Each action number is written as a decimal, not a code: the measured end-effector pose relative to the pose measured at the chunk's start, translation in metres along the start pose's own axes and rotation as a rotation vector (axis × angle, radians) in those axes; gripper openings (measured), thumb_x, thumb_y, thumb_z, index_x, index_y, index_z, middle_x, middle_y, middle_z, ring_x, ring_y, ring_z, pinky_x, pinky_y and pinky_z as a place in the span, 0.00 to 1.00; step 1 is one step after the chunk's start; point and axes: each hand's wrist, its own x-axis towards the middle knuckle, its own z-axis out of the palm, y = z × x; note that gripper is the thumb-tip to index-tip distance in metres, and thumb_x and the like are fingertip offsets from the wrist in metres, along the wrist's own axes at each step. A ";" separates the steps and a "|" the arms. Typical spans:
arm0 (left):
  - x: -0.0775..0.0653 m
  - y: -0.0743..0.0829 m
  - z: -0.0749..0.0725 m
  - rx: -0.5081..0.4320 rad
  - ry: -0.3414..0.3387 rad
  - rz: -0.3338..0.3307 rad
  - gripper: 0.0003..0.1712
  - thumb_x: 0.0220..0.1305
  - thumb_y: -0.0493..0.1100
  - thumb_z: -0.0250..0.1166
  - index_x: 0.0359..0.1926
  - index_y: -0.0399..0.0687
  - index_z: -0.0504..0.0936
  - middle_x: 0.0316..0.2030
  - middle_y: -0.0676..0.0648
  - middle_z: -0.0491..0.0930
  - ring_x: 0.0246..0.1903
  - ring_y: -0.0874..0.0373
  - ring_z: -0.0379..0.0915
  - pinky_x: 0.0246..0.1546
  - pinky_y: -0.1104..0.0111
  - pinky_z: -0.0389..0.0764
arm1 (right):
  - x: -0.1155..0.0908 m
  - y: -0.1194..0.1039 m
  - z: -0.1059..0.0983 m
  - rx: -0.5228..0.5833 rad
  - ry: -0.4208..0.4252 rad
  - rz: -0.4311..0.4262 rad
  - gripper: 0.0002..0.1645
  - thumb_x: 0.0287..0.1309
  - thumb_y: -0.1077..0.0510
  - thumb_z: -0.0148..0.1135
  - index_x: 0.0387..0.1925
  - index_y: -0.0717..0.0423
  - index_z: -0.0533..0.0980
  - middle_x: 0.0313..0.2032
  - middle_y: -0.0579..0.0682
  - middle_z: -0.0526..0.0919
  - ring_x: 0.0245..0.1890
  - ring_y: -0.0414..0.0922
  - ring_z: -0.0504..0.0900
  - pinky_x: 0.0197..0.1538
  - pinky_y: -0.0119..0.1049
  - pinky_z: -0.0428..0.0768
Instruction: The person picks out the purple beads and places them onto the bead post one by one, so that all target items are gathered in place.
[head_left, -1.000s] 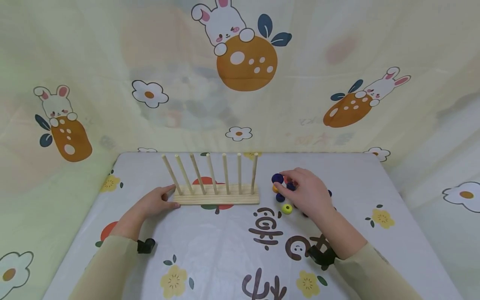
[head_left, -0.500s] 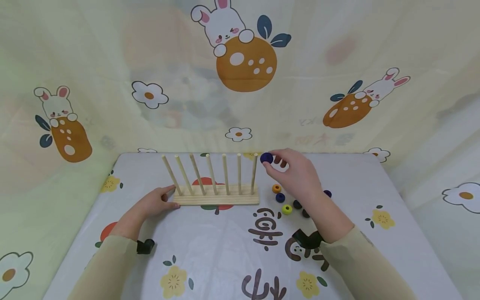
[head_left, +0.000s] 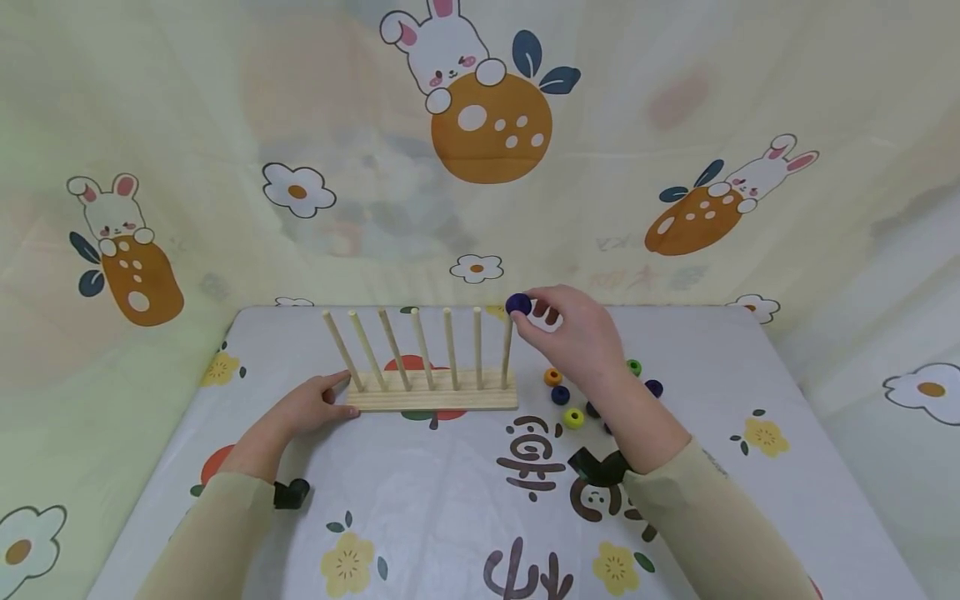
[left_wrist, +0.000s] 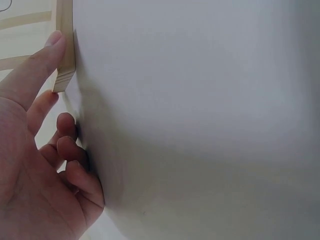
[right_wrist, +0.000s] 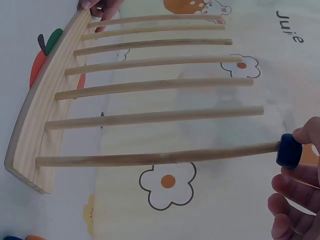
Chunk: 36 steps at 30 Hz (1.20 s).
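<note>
A pale wooden peg rack [head_left: 431, 392] with a row of upright pegs stands on the table. My right hand [head_left: 573, 337] pinches a dark blue bead [head_left: 518, 305] between thumb and fingertips at the tip of the rightmost peg. Up close, the right wrist view has the blue bead [right_wrist: 289, 150] right at that peg's end, sideways on. At the rack's left end, my left hand [head_left: 306, 406] holds the base between thumb and index finger. The left wrist view shows the thumb [left_wrist: 50, 50] on the base and the other fingers loosely bent beside it.
Loose beads lie right of the rack: an orange bead [head_left: 552, 377], a blue bead [head_left: 560, 395], a yellow-green bead [head_left: 573, 417], a green bead [head_left: 633, 367] and a dark blue bead [head_left: 654, 388]. The right forearm partly covers others. A patterned cloth [head_left: 480, 225] hangs behind the table.
My right hand has lifted a dark blue bead from the pile and carried it up and left to the rightmost peg's tip. The left hand and rack stay put.
</note>
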 end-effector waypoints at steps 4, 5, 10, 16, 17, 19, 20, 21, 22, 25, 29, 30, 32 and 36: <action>0.000 0.000 0.000 0.002 0.002 0.003 0.50 0.58 0.55 0.73 0.75 0.45 0.60 0.34 0.44 0.66 0.36 0.51 0.63 0.35 0.60 0.63 | 0.002 -0.002 0.004 0.028 0.008 -0.029 0.22 0.62 0.47 0.65 0.53 0.53 0.82 0.37 0.49 0.81 0.37 0.47 0.77 0.36 0.40 0.74; 0.000 0.000 0.000 0.000 0.003 0.001 0.50 0.58 0.55 0.73 0.75 0.45 0.60 0.34 0.44 0.66 0.36 0.51 0.63 0.35 0.60 0.63 | 0.003 -0.002 0.005 0.033 0.008 -0.035 0.22 0.62 0.47 0.65 0.52 0.54 0.82 0.37 0.49 0.81 0.37 0.48 0.77 0.36 0.39 0.74; 0.000 0.000 0.002 -0.015 0.003 0.001 0.50 0.58 0.55 0.73 0.75 0.45 0.60 0.34 0.44 0.66 0.36 0.51 0.62 0.35 0.60 0.63 | 0.005 -0.001 0.010 0.026 0.010 -0.044 0.21 0.62 0.46 0.65 0.52 0.53 0.82 0.37 0.48 0.81 0.37 0.48 0.77 0.35 0.39 0.74; -0.001 0.000 0.000 -0.017 0.011 0.008 0.49 0.58 0.55 0.73 0.75 0.44 0.61 0.33 0.44 0.65 0.35 0.52 0.62 0.35 0.60 0.62 | 0.004 0.001 0.011 -0.009 0.005 -0.039 0.22 0.62 0.44 0.65 0.51 0.53 0.83 0.37 0.49 0.81 0.38 0.48 0.77 0.36 0.39 0.75; -0.002 0.000 0.000 -0.017 0.012 0.009 0.49 0.58 0.54 0.73 0.75 0.44 0.61 0.33 0.44 0.65 0.35 0.52 0.62 0.35 0.60 0.62 | 0.004 0.001 0.011 -0.015 0.003 -0.039 0.23 0.62 0.44 0.65 0.51 0.53 0.83 0.37 0.49 0.81 0.38 0.48 0.77 0.37 0.39 0.75; -0.002 0.000 0.000 -0.012 0.013 0.008 0.49 0.58 0.54 0.73 0.75 0.44 0.61 0.33 0.44 0.65 0.35 0.52 0.62 0.35 0.60 0.62 | 0.005 0.001 0.011 -0.032 0.002 -0.041 0.24 0.62 0.43 0.65 0.52 0.53 0.83 0.37 0.49 0.81 0.38 0.48 0.77 0.37 0.39 0.75; -0.003 0.000 0.000 -0.011 0.011 0.013 0.49 0.59 0.54 0.73 0.75 0.43 0.61 0.34 0.44 0.65 0.35 0.51 0.62 0.35 0.60 0.62 | 0.005 0.001 0.011 -0.040 0.003 -0.040 0.24 0.62 0.42 0.65 0.52 0.53 0.83 0.37 0.49 0.81 0.38 0.47 0.77 0.37 0.39 0.75; -0.003 0.000 -0.001 -0.011 0.010 0.012 0.49 0.58 0.54 0.73 0.75 0.44 0.61 0.34 0.44 0.65 0.35 0.51 0.62 0.35 0.60 0.62 | 0.005 0.001 0.012 -0.046 0.004 -0.041 0.24 0.62 0.42 0.65 0.52 0.53 0.83 0.37 0.49 0.81 0.37 0.47 0.77 0.37 0.39 0.75; -0.003 0.001 0.000 -0.012 0.009 0.011 0.49 0.59 0.54 0.73 0.75 0.44 0.61 0.34 0.44 0.65 0.35 0.51 0.62 0.35 0.60 0.62 | 0.005 0.001 0.011 -0.052 0.006 -0.041 0.24 0.62 0.41 0.65 0.52 0.53 0.83 0.37 0.48 0.81 0.37 0.47 0.77 0.37 0.39 0.75; -0.002 0.001 0.000 -0.009 0.004 0.008 0.49 0.59 0.54 0.73 0.75 0.44 0.61 0.34 0.44 0.65 0.35 0.51 0.62 0.35 0.60 0.63 | 0.005 0.002 0.011 -0.062 0.016 -0.043 0.25 0.61 0.41 0.66 0.52 0.52 0.84 0.36 0.48 0.82 0.37 0.47 0.78 0.37 0.40 0.76; -0.002 0.002 0.001 -0.006 0.002 -0.001 0.49 0.59 0.55 0.72 0.75 0.45 0.61 0.34 0.44 0.66 0.36 0.51 0.63 0.35 0.60 0.63 | 0.004 0.002 0.011 -0.073 0.030 -0.050 0.25 0.61 0.40 0.66 0.52 0.51 0.84 0.36 0.48 0.82 0.37 0.47 0.78 0.37 0.39 0.76; -0.002 0.002 0.001 -0.006 0.002 0.001 0.49 0.59 0.55 0.72 0.75 0.44 0.61 0.34 0.44 0.66 0.36 0.51 0.63 0.35 0.60 0.63 | 0.004 0.002 0.011 -0.074 0.033 -0.051 0.25 0.61 0.40 0.66 0.52 0.50 0.84 0.36 0.48 0.82 0.37 0.47 0.78 0.37 0.39 0.76; -0.002 0.001 0.001 -0.006 0.003 0.005 0.49 0.59 0.55 0.72 0.75 0.44 0.61 0.34 0.44 0.66 0.35 0.51 0.62 0.35 0.60 0.63 | 0.004 0.002 0.011 -0.076 0.032 -0.047 0.25 0.61 0.40 0.66 0.52 0.50 0.83 0.36 0.47 0.82 0.37 0.46 0.78 0.37 0.40 0.76; -0.002 0.000 0.000 -0.010 0.003 0.019 0.49 0.59 0.54 0.72 0.75 0.43 0.61 0.33 0.44 0.65 0.34 0.52 0.62 0.34 0.61 0.62 | 0.004 0.001 0.011 -0.073 0.014 -0.029 0.25 0.61 0.40 0.65 0.53 0.49 0.83 0.36 0.47 0.82 0.37 0.45 0.78 0.36 0.40 0.76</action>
